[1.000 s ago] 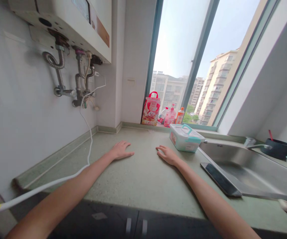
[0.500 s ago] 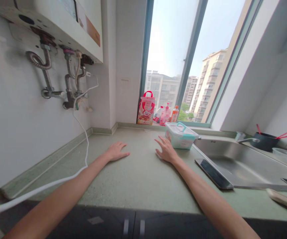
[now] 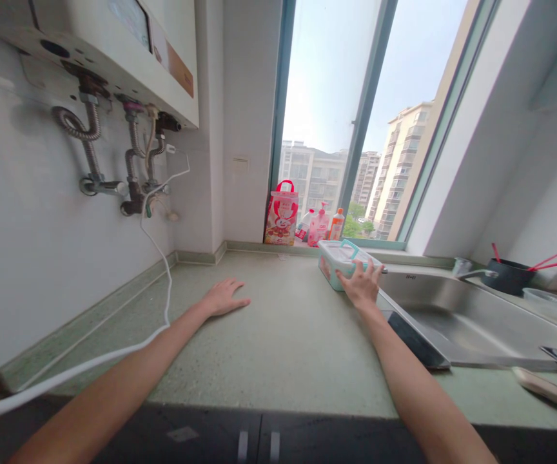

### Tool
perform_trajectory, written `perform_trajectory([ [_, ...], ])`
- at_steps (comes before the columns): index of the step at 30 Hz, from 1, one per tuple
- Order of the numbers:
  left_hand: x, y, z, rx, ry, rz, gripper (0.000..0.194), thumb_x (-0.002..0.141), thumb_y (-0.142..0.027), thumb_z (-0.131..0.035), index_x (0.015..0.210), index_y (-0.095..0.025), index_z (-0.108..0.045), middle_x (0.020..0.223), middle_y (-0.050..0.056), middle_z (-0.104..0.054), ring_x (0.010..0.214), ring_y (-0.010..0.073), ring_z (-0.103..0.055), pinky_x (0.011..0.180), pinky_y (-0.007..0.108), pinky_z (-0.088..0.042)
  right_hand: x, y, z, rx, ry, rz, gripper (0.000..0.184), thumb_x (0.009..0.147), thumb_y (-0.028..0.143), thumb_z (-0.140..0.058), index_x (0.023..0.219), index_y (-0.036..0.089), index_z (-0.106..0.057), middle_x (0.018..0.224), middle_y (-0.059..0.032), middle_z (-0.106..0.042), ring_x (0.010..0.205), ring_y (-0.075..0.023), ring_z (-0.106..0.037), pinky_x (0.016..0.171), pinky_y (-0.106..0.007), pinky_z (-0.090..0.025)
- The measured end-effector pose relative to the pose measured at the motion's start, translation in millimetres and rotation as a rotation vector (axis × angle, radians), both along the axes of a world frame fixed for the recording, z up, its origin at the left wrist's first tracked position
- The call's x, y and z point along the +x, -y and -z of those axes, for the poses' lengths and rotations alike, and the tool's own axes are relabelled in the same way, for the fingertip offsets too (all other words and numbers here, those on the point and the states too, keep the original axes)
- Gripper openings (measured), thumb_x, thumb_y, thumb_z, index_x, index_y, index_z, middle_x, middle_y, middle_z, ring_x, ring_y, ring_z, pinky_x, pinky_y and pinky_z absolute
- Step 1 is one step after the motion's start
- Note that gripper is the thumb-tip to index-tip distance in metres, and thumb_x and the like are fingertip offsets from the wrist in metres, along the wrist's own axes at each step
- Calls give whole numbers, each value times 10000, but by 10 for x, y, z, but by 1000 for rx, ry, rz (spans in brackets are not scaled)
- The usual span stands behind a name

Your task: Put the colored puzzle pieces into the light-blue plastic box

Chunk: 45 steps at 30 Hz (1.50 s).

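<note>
My left hand [image 3: 223, 298] rests on the green countertop [image 3: 269, 348], its fingers stretched out and nothing in them. Farther right, my right hand [image 3: 361, 283] is at the front of a lidded plastic storage box [image 3: 331, 270] with a mint-green handle. Its fingers are spread over the box's front and lid edge, with the thumb towards the left; whether they press on it I cannot tell. A smartphone [image 3: 418, 341] lies by the sink, partly covered by my right forearm.
A steel sink [image 3: 452, 309] is at the right, with a black pot [image 3: 508, 276] behind it. A pink bag [image 3: 282, 218] and several bottles [image 3: 319, 225] line the window. The white cable [image 3: 168, 290] crosses near my left forearm. A water heater [image 3: 128, 58] hangs at upper left.
My right hand has moved right, from beside the storage box to its front, with the fingers over it. The left hand has stayed in place. The view has shifted slightly.
</note>
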<state>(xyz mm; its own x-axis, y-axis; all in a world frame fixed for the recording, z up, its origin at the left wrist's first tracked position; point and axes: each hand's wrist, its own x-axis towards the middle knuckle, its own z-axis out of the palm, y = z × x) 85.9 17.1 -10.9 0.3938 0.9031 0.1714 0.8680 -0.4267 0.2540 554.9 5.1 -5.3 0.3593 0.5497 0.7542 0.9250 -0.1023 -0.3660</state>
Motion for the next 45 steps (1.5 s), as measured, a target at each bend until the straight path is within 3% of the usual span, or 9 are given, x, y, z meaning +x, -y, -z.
perform_trajectory([
  [5, -1, 0, 0, -1, 22, -1, 920, 839, -830, -525, 1517, -210, -562, 1650, 193, -423, 1540, 394, -363, 1248, 530, -265, 98, -68, -30, 104, 45, -97, 547, 937, 584, -563, 1266, 151, -626, 1529, -259, -430, 1488, -465, -307, 1219, -722, -215],
  [10, -1, -27, -27, -43, 123, 10, 905, 930, -813, -348, 1562, -181, -490, 1635, 202, -444, 1535, 373, -384, 1255, 526, -246, 15, -64, -36, 118, 104, -287, 470, 986, 592, -493, 1232, 203, -585, 1423, -199, -546, 1453, -370, -418, 1266, -671, -191],
  [17, -131, -190, -67, -169, 786, -39, 872, 995, -766, -72, 1681, -241, -189, 1693, 165, -359, 1560, 309, -358, 1231, 500, -321, -706, 116, -105, -39, 135, -812, 344, 1040, 459, -486, 1290, 226, -524, 1659, -184, -377, 1604, -334, -252, 1217, -565, -382],
  [22, -143, -117, -230, -229, 1138, 129, 853, 1011, -706, -104, 1690, -190, -122, 1641, 165, -446, 1429, 326, -533, 1131, 456, -471, -1112, 311, -180, -124, 194, -1073, 481, 1071, 419, -443, 1518, 245, -415, 1672, -167, -390, 1520, -281, -439, 1230, -489, -398],
  [27, -81, 58, -376, -289, 1172, 161, 983, 928, -750, -221, 1673, -109, -194, 1481, 187, -612, 1249, 363, -664, 1041, 457, -547, -1120, 333, -216, -140, 208, -1057, 502, 1061, 434, -459, 1533, 264, -427, 1607, -146, -498, 1453, -283, -526, 1189, -478, -448],
  [31, -60, 154, -456, -374, 1169, 178, 944, 919, -673, -251, 1669, -101, -205, 1441, 173, -644, 1223, 358, -677, 981, 452, -573, -1038, 334, -232, -37, 215, -942, 369, 1000, 550, -579, 1209, 248, -607, 1478, -163, -598, 1320, -313, -617, 1084, -467, -513],
  [35, -42, 170, -474, -435, 1230, 204, 915, 915, -618, -305, 1657, -86, -236, 1364, 170, -696, 1216, 366, -674, 977, 461, -565, -1015, 349, -246, -26, 253, -971, 357, 1012, 591, -548, 933, 250, -620, 1140, -119, -740, 1057, -276, -695, 947, -396, -535],
  [38, -29, 147, -452, -454, 1282, 184, 895, 902, -629, -327, 1623, -98, -338, 1293, 162, -736, 1188, 378, -679, 975, 477, -557, -1014, 360, -256, -24, 293, -971, 393, 996, 608, -565, 860, 246, -637, 936, -87, -742, 882, -255, -685, 845, -362, -524],
  [45, -71, 100, -449, -526, 1322, 267, 832, 867, -602, -447, 1539, -114, -474, 1201, 143, -767, 1136, 366, -698, 939, 454, -566, -1027, 402, -264, 30, 350, -969, 394, 968, 592, -591, 809, 237, -650, 826, -64, -719, 771, -228, -657, 743, -324, -470],
])
